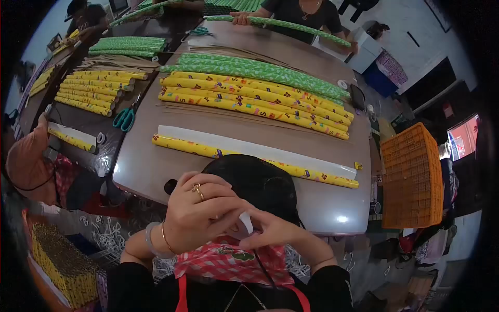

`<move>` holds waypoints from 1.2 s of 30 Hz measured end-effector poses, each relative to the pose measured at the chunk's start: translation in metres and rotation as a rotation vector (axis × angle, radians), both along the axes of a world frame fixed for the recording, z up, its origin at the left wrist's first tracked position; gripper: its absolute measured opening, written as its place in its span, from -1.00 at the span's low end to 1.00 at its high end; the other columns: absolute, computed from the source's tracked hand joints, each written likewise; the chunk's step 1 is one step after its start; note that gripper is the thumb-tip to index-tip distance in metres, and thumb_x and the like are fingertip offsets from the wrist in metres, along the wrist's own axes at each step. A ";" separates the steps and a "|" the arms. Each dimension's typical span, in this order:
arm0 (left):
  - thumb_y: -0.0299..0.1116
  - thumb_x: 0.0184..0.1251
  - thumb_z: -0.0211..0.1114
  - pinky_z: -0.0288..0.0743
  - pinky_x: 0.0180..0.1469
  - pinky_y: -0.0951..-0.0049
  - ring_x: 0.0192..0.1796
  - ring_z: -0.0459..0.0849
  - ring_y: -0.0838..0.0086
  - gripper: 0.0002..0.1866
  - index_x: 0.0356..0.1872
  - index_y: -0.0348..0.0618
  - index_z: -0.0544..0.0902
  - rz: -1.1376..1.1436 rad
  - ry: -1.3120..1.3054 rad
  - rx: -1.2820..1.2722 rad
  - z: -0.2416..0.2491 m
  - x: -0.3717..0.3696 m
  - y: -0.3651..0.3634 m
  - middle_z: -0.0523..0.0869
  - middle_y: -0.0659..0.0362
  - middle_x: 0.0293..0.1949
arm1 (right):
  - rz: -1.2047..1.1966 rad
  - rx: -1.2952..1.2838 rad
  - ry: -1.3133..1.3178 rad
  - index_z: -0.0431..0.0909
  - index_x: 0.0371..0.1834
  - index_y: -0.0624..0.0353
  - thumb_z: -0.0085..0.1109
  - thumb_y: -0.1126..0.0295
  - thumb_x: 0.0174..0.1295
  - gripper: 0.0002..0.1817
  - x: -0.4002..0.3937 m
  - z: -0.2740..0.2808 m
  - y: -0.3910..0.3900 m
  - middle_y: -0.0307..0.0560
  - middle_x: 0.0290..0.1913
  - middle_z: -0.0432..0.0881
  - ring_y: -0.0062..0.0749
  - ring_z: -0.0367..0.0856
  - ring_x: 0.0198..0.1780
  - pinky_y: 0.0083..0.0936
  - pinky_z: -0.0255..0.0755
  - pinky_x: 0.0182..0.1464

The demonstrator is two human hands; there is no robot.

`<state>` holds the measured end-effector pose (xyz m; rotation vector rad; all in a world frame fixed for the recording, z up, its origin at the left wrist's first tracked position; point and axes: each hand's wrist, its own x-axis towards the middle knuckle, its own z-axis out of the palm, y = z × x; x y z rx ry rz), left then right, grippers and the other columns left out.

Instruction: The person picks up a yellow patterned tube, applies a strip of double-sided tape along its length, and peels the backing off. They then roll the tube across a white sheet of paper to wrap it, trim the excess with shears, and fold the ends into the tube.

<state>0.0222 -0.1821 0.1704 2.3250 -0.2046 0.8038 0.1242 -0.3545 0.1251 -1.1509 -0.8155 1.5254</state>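
Observation:
My left hand [200, 210], with a ring and bracelets, is raised close to the camera, its fingers bent. Against it my right hand [275, 231] is closed, thumb and fingers around the same spot. Between them a small white curled piece [245, 222] shows, like paper or tape; the hands hide most of it. Beyond the hands, a yellow patterned wrapping-paper roll [322, 177] lies across the near part of the table, its white-backed edge [218, 138] unrolled on the far side. A black rounded object [254, 179] hides the roll's middle.
Several yellow rolls [249, 99] and green rolls [260, 70] lie farther back on the table [135, 161]. Teal scissors [125, 118] lie at left, near a co-worker's arm [31, 161]. Another person [306, 15] holds a green roll opposite. An orange crate [413, 177] stands right.

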 end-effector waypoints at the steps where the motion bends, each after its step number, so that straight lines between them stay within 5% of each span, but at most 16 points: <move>1: -0.50 -0.21 0.44 0.39 -0.19 0.39 -0.26 0.62 0.36 -0.79 -0.44 -0.07 0.67 0.011 0.015 -0.014 0.003 -0.001 0.001 0.64 0.24 -0.43 | -0.061 0.116 -0.239 0.40 0.04 0.25 0.29 0.24 0.08 -0.50 -0.002 -0.001 0.002 -0.06 0.23 0.12 -0.31 0.16 0.30 -0.33 0.13 0.29; 2: -0.50 -0.21 0.44 0.39 -0.19 0.39 -0.26 0.62 0.36 -0.79 -0.44 -0.07 0.67 0.010 0.014 -0.013 0.006 -0.003 0.004 0.64 0.24 -0.43 | -0.063 0.118 -0.240 0.40 0.04 0.25 0.29 0.24 0.08 -0.50 0.000 -0.001 0.001 -0.06 0.23 0.12 -0.31 0.16 0.30 -0.33 0.13 0.29; 4: -0.50 -0.22 0.45 0.39 -0.21 0.42 -0.27 0.62 0.36 -0.80 -0.46 -0.08 0.68 0.037 0.039 0.006 0.013 -0.006 0.011 0.65 0.23 -0.44 | -0.174 0.245 -0.714 0.50 -0.23 0.27 0.35 0.26 0.02 -0.64 0.007 0.001 -0.001 0.00 0.16 0.20 -0.24 0.23 0.25 -0.34 0.21 0.21; 5: -0.53 -0.22 0.44 0.40 -0.23 0.42 -0.30 0.62 0.35 -0.80 -0.45 -0.11 0.68 0.058 0.019 -0.016 0.018 -0.007 0.013 0.65 0.22 -0.46 | -0.264 0.261 -0.726 0.48 -0.46 0.27 0.36 0.27 -0.02 -0.70 0.009 0.010 -0.003 0.03 0.09 0.30 -0.20 0.31 0.16 -0.36 0.26 0.14; 10: -0.60 -0.14 0.41 0.44 -0.24 0.46 -0.35 0.63 0.34 -0.82 -0.42 -0.23 0.67 0.157 0.050 -0.372 0.005 -0.018 0.025 0.67 0.14 -0.46 | -0.250 0.353 -0.501 0.40 -0.51 0.27 0.15 0.12 0.13 -0.62 0.028 0.008 -0.008 0.09 0.08 0.38 -0.29 0.39 0.05 -0.42 0.24 0.08; 11: -0.62 -0.04 0.37 0.44 -0.27 0.51 -0.34 0.63 0.40 -0.86 -0.40 -0.28 0.66 0.129 0.066 -0.454 -0.001 -0.021 0.028 0.68 0.12 -0.40 | -0.235 0.351 -0.424 0.39 -0.51 0.27 -0.03 0.08 0.21 -0.59 0.026 0.010 -0.005 0.15 0.08 0.38 -0.30 0.38 0.05 -0.39 0.24 0.09; 15: -0.58 0.10 0.31 0.42 -0.23 0.66 -0.28 0.57 0.61 -0.88 -0.30 -0.32 0.62 0.209 0.202 -0.910 -0.019 -0.041 0.035 0.66 0.19 -0.32 | -0.084 0.210 -0.264 0.40 -0.46 0.32 -0.21 0.14 0.27 -0.59 0.026 0.003 0.000 0.19 0.10 0.37 -0.28 0.40 0.04 -0.43 0.21 0.12; 18: -0.53 0.19 0.27 0.42 -0.19 0.69 -0.26 0.57 0.65 -0.86 -0.23 -0.32 0.60 0.358 0.216 -0.988 -0.032 -0.047 0.051 0.65 0.23 -0.32 | -0.152 0.150 -0.287 0.49 -0.18 0.42 -0.22 0.14 0.27 -0.52 0.026 -0.001 0.008 0.15 0.05 0.43 -0.46 0.46 -0.20 -0.59 0.30 -0.06; 23: -0.42 0.19 0.28 0.42 -0.10 0.65 -0.22 0.57 0.64 -0.82 -0.22 -0.28 0.62 0.385 0.279 -1.079 -0.057 -0.049 0.089 0.65 0.25 -0.30 | -0.206 0.053 -0.329 0.45 -0.02 0.39 -0.26 0.07 0.28 -0.45 0.051 0.009 0.019 -0.09 -0.15 0.57 -0.61 0.40 -0.32 -0.67 0.28 -0.27; 24: -0.41 0.18 0.29 0.42 -0.08 0.64 -0.21 0.58 0.63 -0.81 -0.22 -0.28 0.62 0.355 0.319 -1.098 -0.058 -0.049 0.094 0.65 0.25 -0.31 | -0.243 0.078 -0.321 0.53 -0.25 0.36 -0.16 0.12 0.26 -0.55 0.054 0.006 0.023 -0.06 -0.15 0.57 -0.60 0.42 -0.30 -0.67 0.28 -0.28; 28: -0.39 0.18 0.30 0.41 -0.04 0.61 -0.19 0.59 0.62 -0.80 -0.22 -0.27 0.63 0.327 0.389 -1.089 -0.058 -0.046 0.104 0.66 0.24 -0.31 | -0.234 0.035 -0.572 0.44 -0.61 0.32 0.10 0.31 0.15 -0.70 0.068 0.010 0.031 -0.02 -0.17 0.57 -0.53 0.45 -0.24 -0.62 0.31 -0.21; 36: -0.39 0.19 0.31 0.44 -0.09 0.67 -0.21 0.59 0.65 -0.80 -0.21 -0.27 0.64 0.365 0.357 -0.968 -0.059 -0.039 0.121 0.68 0.22 -0.31 | -0.313 -0.076 -0.820 0.55 -0.39 0.27 0.15 0.30 0.13 -0.79 0.078 0.009 0.061 -0.07 -0.18 0.59 -0.50 0.48 -0.19 -0.54 0.37 -0.14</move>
